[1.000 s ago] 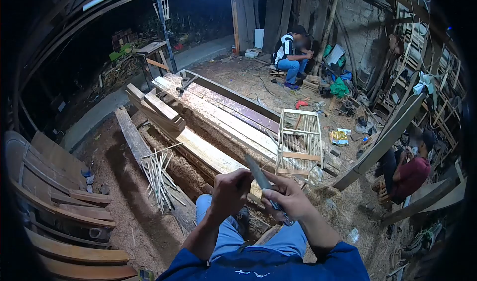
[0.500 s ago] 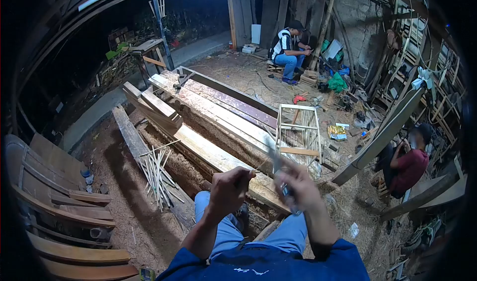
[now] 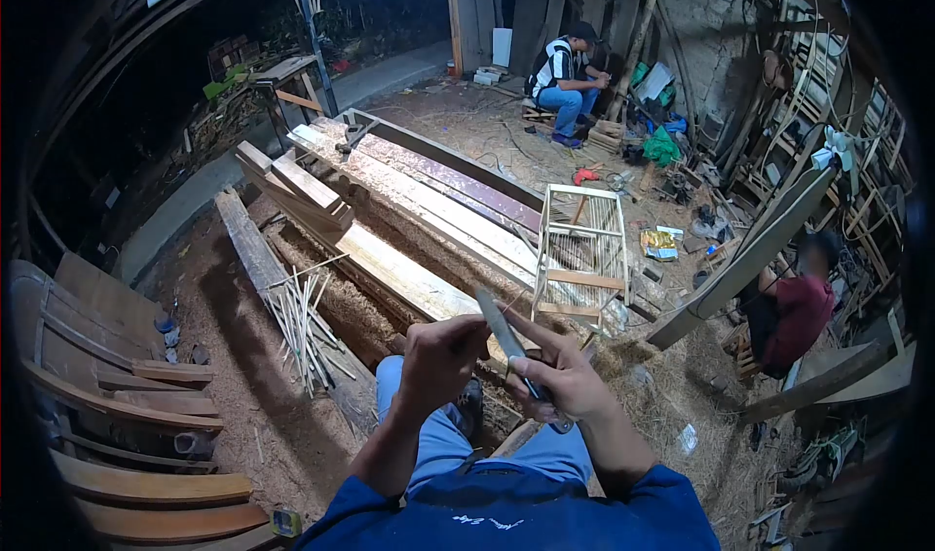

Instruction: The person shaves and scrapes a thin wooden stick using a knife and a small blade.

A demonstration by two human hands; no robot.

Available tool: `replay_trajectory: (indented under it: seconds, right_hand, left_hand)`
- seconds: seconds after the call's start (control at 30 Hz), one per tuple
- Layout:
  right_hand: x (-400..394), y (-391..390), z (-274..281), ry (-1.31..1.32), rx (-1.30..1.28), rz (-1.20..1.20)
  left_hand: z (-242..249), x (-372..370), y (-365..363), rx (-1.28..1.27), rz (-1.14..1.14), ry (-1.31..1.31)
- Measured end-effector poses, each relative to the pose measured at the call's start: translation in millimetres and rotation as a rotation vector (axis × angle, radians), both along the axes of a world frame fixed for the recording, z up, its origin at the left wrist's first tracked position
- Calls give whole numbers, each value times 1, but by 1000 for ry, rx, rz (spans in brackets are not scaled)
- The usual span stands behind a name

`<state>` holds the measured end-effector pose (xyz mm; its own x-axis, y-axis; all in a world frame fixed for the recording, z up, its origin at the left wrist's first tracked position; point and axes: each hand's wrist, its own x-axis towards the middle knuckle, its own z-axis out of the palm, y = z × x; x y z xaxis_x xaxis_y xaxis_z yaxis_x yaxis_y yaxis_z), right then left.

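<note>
My right hand (image 3: 570,381) is wrapped round the handle of a knife (image 3: 500,325), whose broad grey blade points up and away to the left. My left hand (image 3: 436,364) is closed in a pinch beside the blade. A thin stick shows faintly at its fingertips, most of it hidden by the fingers and the knife. Both hands are above my knees, close together. To the left, a loose pile of thin pale sticks (image 3: 310,329) rests across a weathered plank (image 3: 251,249).
Long pale boards (image 3: 409,276) stretch ahead, with short wood blocks (image 3: 304,183) stacked on them. A slatted wooden frame (image 3: 582,278) stands to the right. One person (image 3: 565,79) sits at the back, another (image 3: 801,308) at right. Curved wood pieces (image 3: 146,488) lie at left.
The knife has swung in left and down, its blade now beside my left hand. My right hand has moved slightly left. My left hand stays closed, shifted slightly left.
</note>
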<state>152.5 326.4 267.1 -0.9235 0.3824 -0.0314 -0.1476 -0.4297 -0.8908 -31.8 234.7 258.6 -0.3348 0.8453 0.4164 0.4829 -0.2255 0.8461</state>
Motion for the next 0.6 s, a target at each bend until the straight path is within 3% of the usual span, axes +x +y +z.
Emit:
replay_trajectory:
  seconds: [0.2,0.4,0.47,0.6]
  right_hand:
    - [5,3,0,-18,-110,-10]
    - [11,4,2,-46,-35,-95]
    - [17,16,2,25,-35,-256]
    - [11,7,-9,-7,48,-192]
  left_hand:
    - [3,4,-2,26,38,16]
    - [-1,4,-5,45,66,95]
    - [3,2,-10,4,71,94]
    - [-1,0,-9,12,67,85]
